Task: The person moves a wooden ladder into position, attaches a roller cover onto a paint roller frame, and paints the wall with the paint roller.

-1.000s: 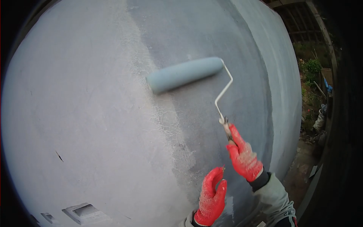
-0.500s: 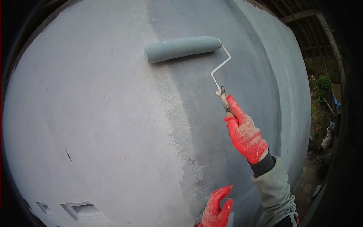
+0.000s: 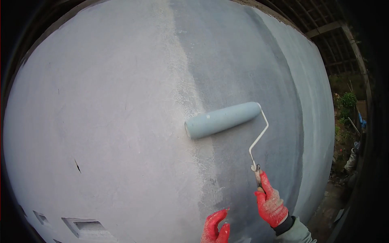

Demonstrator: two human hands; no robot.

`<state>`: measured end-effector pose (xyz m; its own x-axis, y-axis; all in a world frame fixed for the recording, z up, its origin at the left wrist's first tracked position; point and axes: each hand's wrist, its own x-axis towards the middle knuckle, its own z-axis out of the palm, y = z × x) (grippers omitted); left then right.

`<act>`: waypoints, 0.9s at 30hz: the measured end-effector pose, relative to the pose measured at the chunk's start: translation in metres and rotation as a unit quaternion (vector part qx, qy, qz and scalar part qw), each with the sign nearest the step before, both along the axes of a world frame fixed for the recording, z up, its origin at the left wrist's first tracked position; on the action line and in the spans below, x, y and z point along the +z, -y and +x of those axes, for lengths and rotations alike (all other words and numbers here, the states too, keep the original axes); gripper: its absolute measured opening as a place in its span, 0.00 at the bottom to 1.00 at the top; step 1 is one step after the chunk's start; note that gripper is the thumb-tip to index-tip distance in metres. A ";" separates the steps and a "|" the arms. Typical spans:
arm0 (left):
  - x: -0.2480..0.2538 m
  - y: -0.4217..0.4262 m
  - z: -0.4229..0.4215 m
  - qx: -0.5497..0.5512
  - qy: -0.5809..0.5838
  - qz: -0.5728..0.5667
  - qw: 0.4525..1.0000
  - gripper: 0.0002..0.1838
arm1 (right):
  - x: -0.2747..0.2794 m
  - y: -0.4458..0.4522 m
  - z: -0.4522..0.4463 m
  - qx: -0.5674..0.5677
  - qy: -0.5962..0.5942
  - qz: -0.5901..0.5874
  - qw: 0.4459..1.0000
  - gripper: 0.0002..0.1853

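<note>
Paint roller (image 3: 223, 120) slanted against wall (image 3: 121, 101). Right hand (image 3: 272, 206) wrapped firmly round handle (image 3: 258, 177). Left hand (image 3: 214, 229) lower, half open, thumb parted from curved fingers.

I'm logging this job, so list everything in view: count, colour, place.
wall: one, pale left, grey-blue middle, blue-green right, filling most of the view
paint roller: one, light blue and white, right of centre
dark mark: one, blackish, wall's lower left
recesses: at least two, greyish, bottom left
roof beams: several, brownish, top right
bush: one, green, right side
unclear item: one, blue, right of bush, lower
pale bundle: one, whitish, right side
left hand: one, red-gloved, bottom centre
right hand: one, red-gloved, lower right, gripping roller
sleeve: one, grey-green, bottom right
</note>
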<state>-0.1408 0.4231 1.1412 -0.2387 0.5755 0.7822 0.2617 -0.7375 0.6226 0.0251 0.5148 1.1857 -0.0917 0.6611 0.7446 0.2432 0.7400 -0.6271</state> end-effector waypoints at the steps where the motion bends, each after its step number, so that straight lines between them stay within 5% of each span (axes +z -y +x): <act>1: 0.008 0.005 0.000 0.032 -0.032 0.006 0.999 0.17 | 0.020 -0.004 0.000 0.012 -0.018 0.013 1.000 0.30; 10: 0.025 0.011 -0.036 0.104 -0.062 0.072 0.990 0.19 | 0.283 -0.066 -0.023 -0.118 -0.041 0.168 0.978 0.21; 14: 0.028 0.016 -0.043 0.106 -0.031 0.053 0.992 0.20 | 0.335 -0.036 -0.030 -0.067 -0.057 0.099 0.991 0.22; 20: 0.026 0.023 -0.050 0.102 -0.039 0.059 0.992 0.21 | 0.244 -0.063 -0.017 -0.159 -0.003 0.193 0.968 0.22; 24: 0.029 0.032 -0.055 0.111 -0.068 0.080 0.988 0.22 | 0.131 -0.039 -0.005 -0.057 -0.013 0.116 0.992 0.27; 27: 0.036 0.035 -0.060 0.132 -0.091 0.090 0.983 0.23 | 0.104 -0.034 -0.006 -0.038 -0.028 0.051 0.998 0.27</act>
